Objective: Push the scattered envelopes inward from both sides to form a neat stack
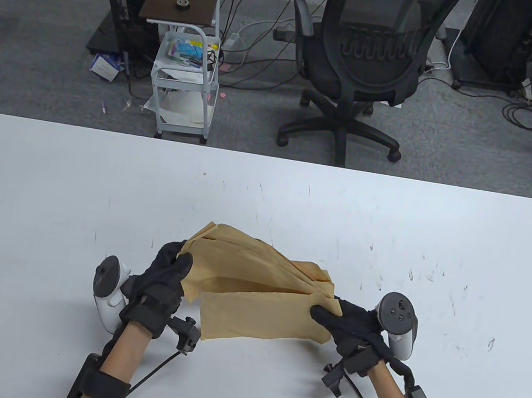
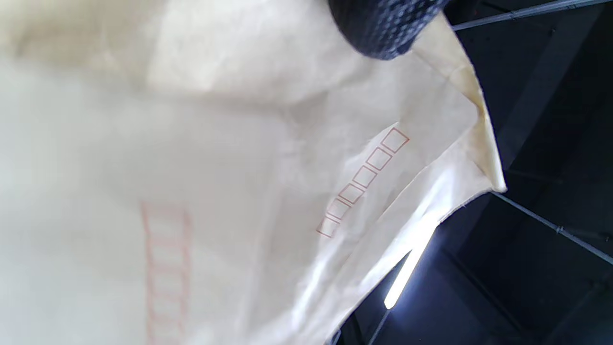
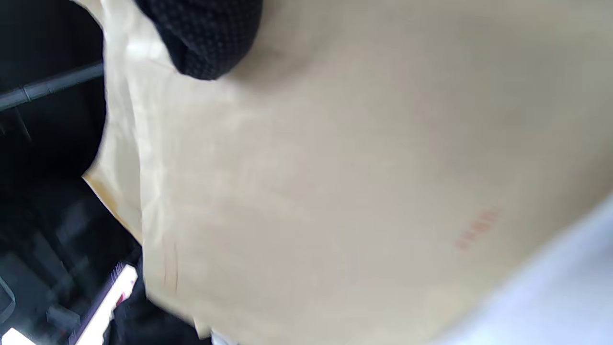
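Two gloved hands hold one bundle of brown envelopes (image 1: 258, 292) near the table's (image 1: 44, 182) front middle, and the gathering step looks nearly over: the left hand (image 1: 164, 276) grips the bundle's left end with its thumb over the near face, and the right hand (image 1: 347, 324) pinches the right end, thumb on top. Nearest, one envelope hangs out loose below the rest, its bottom corner pointing toward the front edge; behind it the others bow upward and fan apart toward the far left, so the pile is bunched rather than squared. My guess is that the next move calls for easing both grips, letting the paper settle flat on the white top, then tapping the sides inward until the edges line up. How many envelopes there are cannot be counted, since they overlap. Whether the bundle's underside touches the table is hard to judge. Both wrist views show mostly paper close up, with a fingertip (image 2: 383, 26) on one and a fingertip (image 3: 206, 40) on the other, the right one blurred.
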A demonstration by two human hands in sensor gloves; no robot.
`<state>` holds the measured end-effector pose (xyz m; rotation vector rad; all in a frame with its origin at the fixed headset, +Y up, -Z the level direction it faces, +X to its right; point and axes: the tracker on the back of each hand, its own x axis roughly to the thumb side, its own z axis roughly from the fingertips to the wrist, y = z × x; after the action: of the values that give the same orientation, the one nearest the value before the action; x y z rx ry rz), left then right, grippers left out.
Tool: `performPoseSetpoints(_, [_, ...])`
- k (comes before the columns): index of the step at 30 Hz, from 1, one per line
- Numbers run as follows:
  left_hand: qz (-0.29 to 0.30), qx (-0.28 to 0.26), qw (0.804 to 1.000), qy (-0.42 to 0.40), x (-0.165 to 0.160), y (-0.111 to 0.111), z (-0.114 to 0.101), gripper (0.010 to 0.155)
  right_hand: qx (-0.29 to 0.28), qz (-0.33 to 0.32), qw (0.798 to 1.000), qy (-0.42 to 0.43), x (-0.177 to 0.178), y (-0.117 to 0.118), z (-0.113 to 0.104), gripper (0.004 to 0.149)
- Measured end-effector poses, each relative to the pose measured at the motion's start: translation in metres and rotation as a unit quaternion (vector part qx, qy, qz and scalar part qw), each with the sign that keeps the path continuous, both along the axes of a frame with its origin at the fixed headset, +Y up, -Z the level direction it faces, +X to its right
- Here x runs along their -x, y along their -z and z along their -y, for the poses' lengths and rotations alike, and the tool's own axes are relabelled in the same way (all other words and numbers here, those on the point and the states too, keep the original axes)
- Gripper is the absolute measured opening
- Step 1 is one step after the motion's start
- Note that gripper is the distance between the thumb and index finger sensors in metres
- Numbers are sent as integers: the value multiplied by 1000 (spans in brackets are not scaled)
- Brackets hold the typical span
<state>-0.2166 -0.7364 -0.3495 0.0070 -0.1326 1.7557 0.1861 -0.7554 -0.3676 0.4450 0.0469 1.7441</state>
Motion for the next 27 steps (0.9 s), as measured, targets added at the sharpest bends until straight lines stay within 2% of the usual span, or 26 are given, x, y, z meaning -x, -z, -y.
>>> performPoseSetpoints(2, [-2,-28,993,115,7,2,-2,44,-2,0,1000,19,-7,2,-2,42])
performPoseSetpoints(3, [5,-42,979,201,9,2,-4,46,-3,0,1000,19,-11,2,-3,42])
performPoseSetpoints(4, [14,-49,953,298,9,2,-6,48,-5,2,1000,31,-15,3,-3,42])
performPoseSetpoints(5, [19,-56,935,350,7,2,-7,51,-2,2,999,32,-17,3,-4,42])
performPoseSetpoints(6, [31,-69,903,422,3,2,-8,54,-8,11,999,30,-20,3,-3,42])
performPoseSetpoints(8, [40,-80,861,501,-6,0,-6,57,-2,23,999,34,-23,3,0,42])
performPoseSetpoints(10, [59,-74,853,513,-17,0,1,60,11,10,999,33,-23,5,3,46])
performPoseSetpoints(12, [113,-51,847,518,-25,1,12,61,22,-2,1000,9,-20,3,3,55])
performPoseSetpoints(14, [161,-29,840,517,-33,1,21,64,7,28,999,-23,-15,1,2,49])
performPoseSetpoints(16, [164,-30,819,549,-35,1,22,68,-18,42,999,-26,-14,0,-2,42])
performPoseSetpoints(18, [155,-44,770,617,-29,2,16,74,-43,35,998,-19,-16,2,-9,40])
performPoseSetpoints(20, [191,-22,738,647,-21,1,8,95,-57,15,998,6,-22,2,-17,40])
performPoseSetpoints(21, [205,-13,738,642,-17,1,4,102,-57,13,998,17,-23,2,-19,40])
performPoseSetpoints(22, [217,-10,752,622,-8,0,-3,107,-49,0,998,28,-27,3,-21,40])
performPoseSetpoints(24, [206,-41,794,571,8,-1,-10,112,-38,-16,999,-4,-31,4,-16,44])
performPoseSetpoints(25, [216,-58,810,543,14,0,-9,112,-25,-26,999,-41,-32,5,-7,52])
performPoseSetpoints(27, [249,-52,819,513,17,1,1,114,19,-46,997,-56,-29,6,3,63])
